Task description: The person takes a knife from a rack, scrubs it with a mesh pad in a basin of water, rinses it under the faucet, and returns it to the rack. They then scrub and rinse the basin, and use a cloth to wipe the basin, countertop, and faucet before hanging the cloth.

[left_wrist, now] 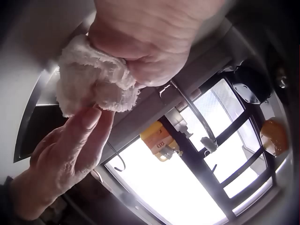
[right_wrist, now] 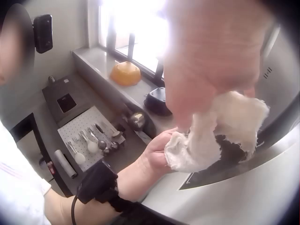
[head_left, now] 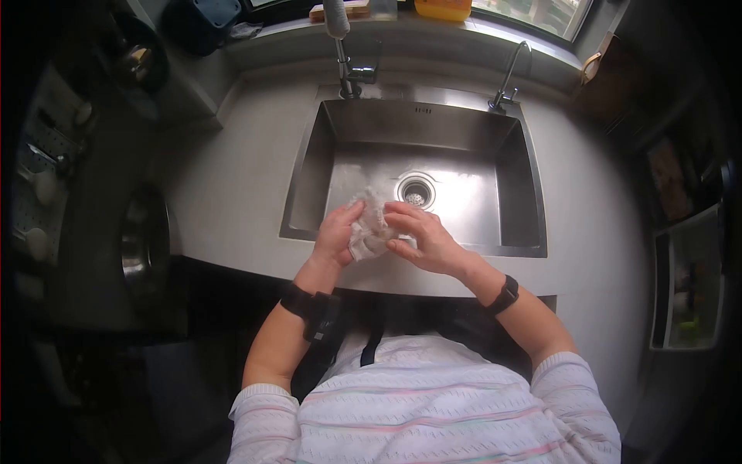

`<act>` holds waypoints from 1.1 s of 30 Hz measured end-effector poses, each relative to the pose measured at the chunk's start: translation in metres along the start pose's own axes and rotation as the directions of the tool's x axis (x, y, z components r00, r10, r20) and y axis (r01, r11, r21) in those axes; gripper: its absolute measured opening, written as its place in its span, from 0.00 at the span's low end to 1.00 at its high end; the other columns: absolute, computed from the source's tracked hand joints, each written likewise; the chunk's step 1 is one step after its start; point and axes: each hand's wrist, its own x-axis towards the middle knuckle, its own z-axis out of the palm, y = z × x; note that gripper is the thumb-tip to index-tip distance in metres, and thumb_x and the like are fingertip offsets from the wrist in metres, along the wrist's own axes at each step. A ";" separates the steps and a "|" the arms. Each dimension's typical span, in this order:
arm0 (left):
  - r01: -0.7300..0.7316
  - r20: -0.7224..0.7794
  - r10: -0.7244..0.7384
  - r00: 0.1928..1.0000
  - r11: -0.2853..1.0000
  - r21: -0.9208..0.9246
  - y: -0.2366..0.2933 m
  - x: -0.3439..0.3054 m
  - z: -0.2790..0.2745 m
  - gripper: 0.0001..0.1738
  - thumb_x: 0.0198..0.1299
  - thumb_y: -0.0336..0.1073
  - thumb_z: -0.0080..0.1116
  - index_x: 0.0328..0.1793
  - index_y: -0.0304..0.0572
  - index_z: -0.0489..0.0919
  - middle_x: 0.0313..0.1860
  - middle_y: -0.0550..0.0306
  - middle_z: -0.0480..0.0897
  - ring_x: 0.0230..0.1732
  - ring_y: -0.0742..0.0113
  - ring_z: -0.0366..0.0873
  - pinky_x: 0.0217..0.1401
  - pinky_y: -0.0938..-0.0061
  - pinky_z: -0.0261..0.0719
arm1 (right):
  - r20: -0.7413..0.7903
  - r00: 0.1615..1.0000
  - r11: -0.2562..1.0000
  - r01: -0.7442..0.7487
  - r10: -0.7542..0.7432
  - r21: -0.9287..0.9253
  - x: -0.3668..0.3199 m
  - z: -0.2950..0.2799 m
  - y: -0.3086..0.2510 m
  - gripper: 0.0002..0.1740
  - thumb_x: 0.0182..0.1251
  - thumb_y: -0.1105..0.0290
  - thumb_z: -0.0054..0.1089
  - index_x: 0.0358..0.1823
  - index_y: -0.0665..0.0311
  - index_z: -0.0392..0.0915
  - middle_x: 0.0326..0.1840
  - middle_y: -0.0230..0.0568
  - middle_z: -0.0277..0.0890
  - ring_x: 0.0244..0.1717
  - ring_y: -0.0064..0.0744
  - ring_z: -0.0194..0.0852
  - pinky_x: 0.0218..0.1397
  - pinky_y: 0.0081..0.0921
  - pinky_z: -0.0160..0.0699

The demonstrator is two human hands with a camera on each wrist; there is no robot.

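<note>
A crumpled white cloth with frayed edges is held between my two hands, over the front part of the steel sink. My left hand grips its left side, thumb on top. From the right, my right hand pinches the cloth with bent fingers and thumb. In the left wrist view, the right hand's fingertips are at the lower edge of the bunched cloth. The right wrist view shows the cloth stretching in loose folds between both hands.
A drain lies in the sink floor just beyond the hands. Behind the sink stand a pull-out faucet and a thin curved tap. A yellow bottle is on the window sill. Utensils hang on a pegboard at the left.
</note>
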 end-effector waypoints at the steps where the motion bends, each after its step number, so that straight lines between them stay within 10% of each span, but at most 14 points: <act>1: 0.027 -0.057 -0.028 0.998 1.000 -0.008 0.013 0.004 0.003 0.16 0.66 0.37 0.44 0.54 0.34 0.71 0.47 0.54 0.77 0.44 0.64 0.78 0.47 0.72 0.78 | -0.051 0.997 0.996 -0.055 0.052 -0.063 -0.009 -0.010 0.009 0.21 0.56 0.61 0.59 0.50 0.62 0.73 0.60 0.46 0.64 0.62 0.47 0.60 0.61 0.41 0.60; 5: -0.276 -0.019 0.301 0.954 0.898 0.344 0.106 0.035 -0.010 0.16 0.65 0.37 0.47 0.53 0.34 0.73 0.43 0.57 0.79 0.46 0.67 0.77 0.50 0.76 0.75 | -0.255 0.904 0.823 -0.420 0.344 -0.382 -0.077 -0.036 0.059 0.18 0.57 0.63 0.59 0.48 0.61 0.74 0.54 0.43 0.70 0.61 0.42 0.61 0.62 0.41 0.54; 9: -0.438 0.104 0.549 0.829 0.522 0.732 0.186 0.114 -0.048 0.19 0.63 0.37 0.49 0.58 0.37 0.72 0.51 0.55 0.78 0.52 0.64 0.75 0.54 0.81 0.69 | -0.390 0.833 0.657 -0.551 0.393 -0.514 -0.117 -0.032 0.078 0.15 0.59 0.64 0.55 0.46 0.61 0.75 0.52 0.40 0.72 0.59 0.39 0.63 0.62 0.41 0.52; 11: -0.372 0.331 0.523 0.785 -0.028 0.928 0.205 0.170 -0.082 0.27 0.61 0.46 0.49 0.65 0.45 0.67 0.65 0.51 0.66 0.65 0.55 0.63 0.63 0.66 0.63 | -0.405 0.788 0.589 -0.616 0.464 -0.523 -0.116 -0.027 0.078 0.12 0.60 0.65 0.51 0.41 0.60 0.77 0.46 0.36 0.75 0.53 0.36 0.67 0.60 0.39 0.53; 12: -0.375 0.332 0.517 0.789 -0.023 0.927 0.208 0.193 -0.092 0.27 0.61 0.46 0.49 0.65 0.45 0.67 0.65 0.51 0.66 0.65 0.55 0.63 0.63 0.66 0.63 | -0.407 0.783 0.582 -0.622 0.470 -0.523 -0.115 -0.027 0.078 0.12 0.60 0.65 0.51 0.41 0.60 0.77 0.46 0.36 0.75 0.53 0.36 0.67 0.60 0.39 0.53; 14: 0.179 -0.020 0.382 0.924 -0.387 0.904 0.208 0.238 -0.106 0.34 0.58 0.55 0.45 0.70 0.53 0.61 0.73 0.51 0.50 0.73 0.47 0.46 0.69 0.48 0.49 | -0.385 0.786 0.588 -0.617 0.483 -0.523 -0.113 -0.031 0.077 0.09 0.60 0.65 0.49 0.34 0.60 0.78 0.39 0.33 0.77 0.46 0.33 0.70 0.58 0.38 0.53; 19: 0.286 -0.027 0.463 0.886 -0.500 0.817 0.184 0.317 -0.117 0.36 0.58 0.57 0.37 0.73 0.56 0.53 0.74 0.53 0.48 0.74 0.45 0.41 0.69 0.40 0.38 | -0.394 0.756 0.549 -0.652 0.522 -0.524 -0.107 -0.030 0.073 0.09 0.59 0.67 0.48 0.29 0.59 0.78 0.32 0.32 0.76 0.40 0.33 0.70 0.55 0.37 0.54; 25: -0.011 0.266 0.345 0.900 -0.592 0.806 0.155 0.325 -0.104 0.30 0.60 0.48 0.42 0.68 0.49 0.60 0.70 0.49 0.57 0.71 0.49 0.49 0.68 0.42 0.46 | -0.391 0.769 0.553 -0.637 0.506 -0.538 -0.105 -0.031 0.071 0.10 0.60 0.67 0.47 0.26 0.58 0.76 0.29 0.32 0.76 0.38 0.33 0.70 0.54 0.38 0.54; 29: -0.233 0.518 0.388 0.762 -0.582 0.779 0.134 0.298 -0.106 0.23 0.57 0.40 0.47 0.60 0.44 0.68 0.62 0.49 0.66 0.64 0.50 0.60 0.62 0.52 0.58 | -0.363 0.782 0.556 -0.618 0.507 -0.556 -0.104 -0.035 0.074 0.11 0.61 0.66 0.46 0.27 0.58 0.77 0.28 0.32 0.75 0.36 0.35 0.70 0.54 0.38 0.53; 31: -0.261 0.578 0.381 0.721 -0.623 0.737 0.129 0.271 -0.093 0.21 0.56 0.38 0.48 0.57 0.43 0.71 0.57 0.48 0.70 0.59 0.49 0.65 0.60 0.56 0.63 | -0.189 0.532 0.406 -0.791 0.825 -0.457 -0.090 -0.044 0.078 0.13 0.63 0.63 0.46 0.31 0.60 0.80 0.31 0.35 0.77 0.39 0.37 0.72 0.51 0.36 0.58; 32: -0.336 0.436 0.327 0.839 -0.319 0.886 0.126 0.253 -0.080 0.20 0.57 0.38 0.48 0.55 0.42 0.71 0.55 0.46 0.71 0.57 0.48 0.67 0.57 0.60 0.65 | -0.059 0.376 0.374 -0.926 0.925 -0.043 -0.079 -0.053 0.092 0.19 0.67 0.56 0.45 0.42 0.62 0.79 0.38 0.39 0.78 0.44 0.36 0.75 0.48 0.32 0.66; 33: -0.322 0.310 0.213 0.926 0.024 0.946 0.119 0.236 -0.065 0.19 0.57 0.39 0.47 0.54 0.41 0.72 0.52 0.44 0.73 0.54 0.47 0.70 0.55 0.63 0.68 | 0.068 0.393 0.373 -0.904 0.917 0.209 -0.050 -0.064 0.087 0.22 0.69 0.53 0.43 0.48 0.64 0.75 0.44 0.42 0.77 0.49 0.35 0.73 0.49 0.32 0.70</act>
